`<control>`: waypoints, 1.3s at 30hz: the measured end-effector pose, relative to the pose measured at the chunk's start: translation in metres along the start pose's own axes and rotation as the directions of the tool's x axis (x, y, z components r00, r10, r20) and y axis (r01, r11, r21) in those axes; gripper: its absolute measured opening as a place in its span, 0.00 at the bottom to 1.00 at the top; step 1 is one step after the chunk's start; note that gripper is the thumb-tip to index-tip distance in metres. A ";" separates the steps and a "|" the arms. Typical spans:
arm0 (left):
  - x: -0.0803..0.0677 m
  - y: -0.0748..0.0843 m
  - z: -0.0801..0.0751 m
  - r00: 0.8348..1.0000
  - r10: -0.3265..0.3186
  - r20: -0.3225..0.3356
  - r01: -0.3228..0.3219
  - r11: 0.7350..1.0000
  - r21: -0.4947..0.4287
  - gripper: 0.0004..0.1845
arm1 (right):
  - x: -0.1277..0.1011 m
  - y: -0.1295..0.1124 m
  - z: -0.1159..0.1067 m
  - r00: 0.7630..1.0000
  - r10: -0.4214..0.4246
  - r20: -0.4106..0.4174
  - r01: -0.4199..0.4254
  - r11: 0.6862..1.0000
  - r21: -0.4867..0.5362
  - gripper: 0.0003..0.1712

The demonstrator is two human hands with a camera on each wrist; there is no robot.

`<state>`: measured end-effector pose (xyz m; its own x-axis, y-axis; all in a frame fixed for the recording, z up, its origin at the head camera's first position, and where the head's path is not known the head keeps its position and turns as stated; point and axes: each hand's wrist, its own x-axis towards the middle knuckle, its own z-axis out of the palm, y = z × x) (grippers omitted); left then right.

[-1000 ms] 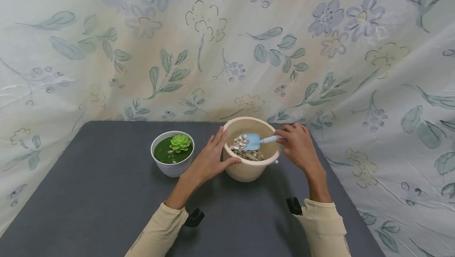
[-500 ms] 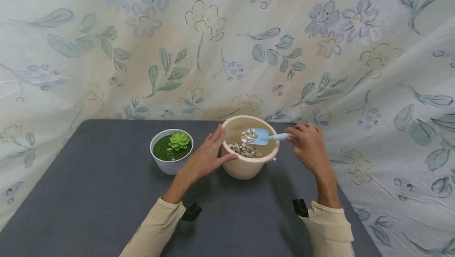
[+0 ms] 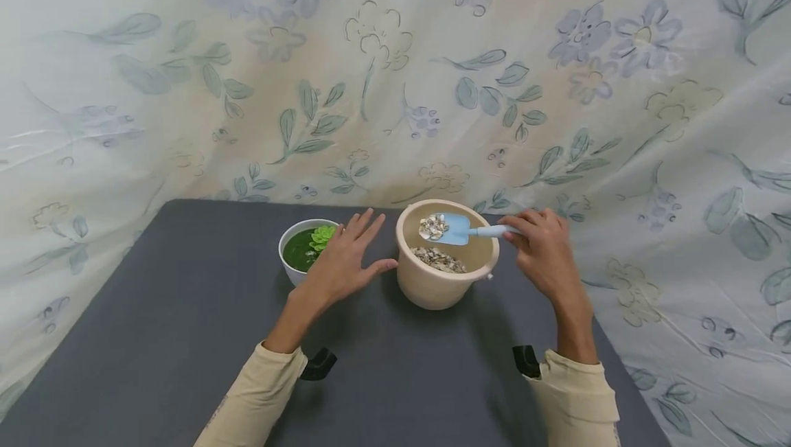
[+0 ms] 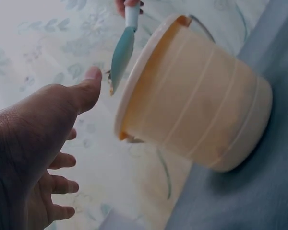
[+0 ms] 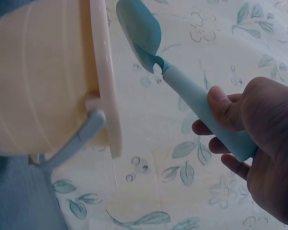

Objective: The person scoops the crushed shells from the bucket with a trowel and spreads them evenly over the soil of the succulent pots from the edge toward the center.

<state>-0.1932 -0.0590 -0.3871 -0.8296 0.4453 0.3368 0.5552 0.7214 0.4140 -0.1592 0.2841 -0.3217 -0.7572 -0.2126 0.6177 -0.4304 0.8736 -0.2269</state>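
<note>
My right hand [image 3: 546, 251] grips the handle of a light blue toy shovel [image 3: 457, 229], thumb and fingers wrapped round it in the right wrist view. On the blade lies a heap of small pale shells or pebbles [image 3: 434, 227]. The blade is held above the rim of a cream bucket [image 3: 432, 292], which has more of the same pieces [image 3: 439, 259] at its bottom. Fingers spread, my left hand [image 3: 338, 261] hovers between the bucket and a white pot [image 3: 292, 273], holding nothing. It partly hides the pot's green succulent [image 3: 322, 237] from the head view.
Both pots stand toward the back of a dark grey table [image 3: 185, 323]. A floral curtain [image 3: 383, 90] hangs right behind the table and along its right side. The bucket's pale handle [image 5: 77, 139] hangs down at its side.
My right hand has raised the loaded toy shovel from inside the bucket to above its rim. My left hand has let go of the bucket's rim and moved left toward the white pot.
</note>
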 end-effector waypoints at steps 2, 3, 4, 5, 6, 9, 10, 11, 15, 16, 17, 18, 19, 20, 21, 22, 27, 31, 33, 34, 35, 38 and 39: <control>-0.005 -0.005 -0.005 1.000 -0.003 -0.008 0.003 1.000 0.010 0.47 | 0.002 -0.004 0.003 1.000 -0.006 -0.001 0.006 1.000 0.011 0.11; -0.007 -0.007 -0.007 1.000 -0.003 -0.013 0.003 1.000 0.015 0.47 | 0.003 -0.006 0.005 1.000 -0.008 -0.001 0.009 1.000 0.015 0.11; -0.009 -0.010 -0.009 1.000 -0.009 -0.014 0.009 1.000 0.014 0.47 | 0.004 -0.009 0.007 1.000 -0.011 -0.002 0.011 1.000 0.017 0.11; -0.012 -0.013 -0.011 1.000 -0.015 -0.015 0.015 1.000 0.016 0.46 | 0.006 -0.011 0.009 1.000 -0.012 -0.002 0.012 1.000 0.017 0.11; -0.014 -0.016 -0.013 1.000 -0.021 -0.014 0.021 1.000 0.019 0.46 | 0.007 -0.014 0.012 1.000 -0.013 -0.001 0.013 1.000 0.017 0.11; -0.022 -0.025 -0.018 0.999 -0.041 -0.008 0.041 0.999 0.024 0.46 | 0.011 -0.021 0.020 1.000 -0.015 0.008 0.015 1.000 0.026 0.11; -0.024 -0.028 -0.020 0.999 -0.047 -0.006 0.047 0.999 0.025 0.46 | 0.012 -0.024 0.022 1.000 -0.016 0.011 0.015 0.999 0.032 0.11; -0.025 -0.030 -0.021 0.999 -0.052 -0.007 0.053 0.998 0.029 0.46 | 0.014 -0.026 0.025 1.000 -0.018 0.015 0.017 0.999 0.038 0.11; -0.034 -0.038 -0.031 0.996 -0.085 -0.017 0.085 0.996 0.037 0.47 | 0.019 -0.034 0.035 0.999 -0.040 0.015 0.039 0.997 0.065 0.10; -0.036 -0.040 -0.033 0.996 -0.088 -0.022 0.089 0.995 0.043 0.47 | 0.021 -0.036 0.037 0.999 -0.046 0.014 0.045 0.997 0.070 0.10; -0.038 -0.042 -0.036 0.995 -0.100 -0.022 0.101 0.994 0.045 0.47 | 0.022 -0.038 0.039 0.999 -0.052 0.012 0.051 0.996 0.074 0.10; -0.040 -0.044 -0.038 0.994 -0.109 -0.023 0.110 0.993 0.047 0.47 | 0.023 -0.041 0.042 0.998 -0.057 0.010 0.056 0.995 0.079 0.10; -0.042 -0.047 -0.040 0.993 -0.117 -0.022 0.118 0.992 0.046 0.48 | 0.024 -0.043 0.044 0.998 -0.060 0.010 0.058 0.995 0.085 0.10; -0.045 -0.050 -0.042 0.991 -0.129 -0.018 0.130 0.991 0.042 0.48 | 0.026 -0.045 0.046 0.998 -0.063 0.012 0.061 0.994 0.091 0.10; -0.047 -0.052 -0.044 0.990 -0.140 -0.017 0.141 0.989 0.040 0.48 | 0.028 -0.048 0.049 0.998 -0.066 0.017 0.064 0.993 0.102 0.10; -0.050 -0.055 -0.046 0.988 -0.155 -0.016 0.155 0.987 0.035 0.47 | 0.029 -0.050 0.051 0.997 -0.069 0.022 0.066 0.992 0.110 0.10; -0.061 -0.068 -0.054 0.980 -0.200 -0.024 0.201 0.979 0.034 0.48 | 0.037 -0.063 0.062 0.995 -0.077 0.055 0.068 0.986 0.154 0.10; -0.067 -0.076 -0.057 0.976 -0.218 -0.022 0.219 0.975 0.036 0.49 | 0.043 -0.072 0.071 0.995 -0.078 0.065 0.064 0.980 0.189 0.10; -0.069 -0.079 -0.058 0.973 -0.230 -0.016 0.230 0.973 0.031 0.50 | 0.045 -0.077 0.076 0.994 -0.085 0.069 0.071 0.978 0.196 0.10; -0.070 -0.081 -0.058 0.972 -0.235 -0.016 0.235 0.971 0.028 0.51 | 0.047 -0.080 0.079 0.993 -0.088 0.073 0.072 0.977 0.199 0.10; -0.071 -0.083 -0.058 0.970 -0.242 -0.013 0.242 0.970 0.024 0.51 | 0.049 -0.083 0.081 0.993 -0.090 0.079 0.072 0.977 0.200 0.10; -0.074 -0.087 -0.058 0.964 -0.266 -0.003 0.266 0.964 0.003 0.53 | 0.053 -0.093 0.089 0.990 -0.094 0.105 0.073 0.979 0.191 0.11; -0.075 -0.089 -0.057 0.962 -0.274 0.000 0.274 0.962 -0.001 0.54 | 0.055 -0.097 0.091 0.988 -0.095 0.118 0.071 0.979 0.192 0.10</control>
<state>-0.1770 -0.1872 -0.4009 -0.9501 0.2303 0.2104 0.3064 0.8154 0.4912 -0.2036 0.1479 -0.3348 -0.7658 -0.3445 0.5430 -0.5693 0.7559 -0.3232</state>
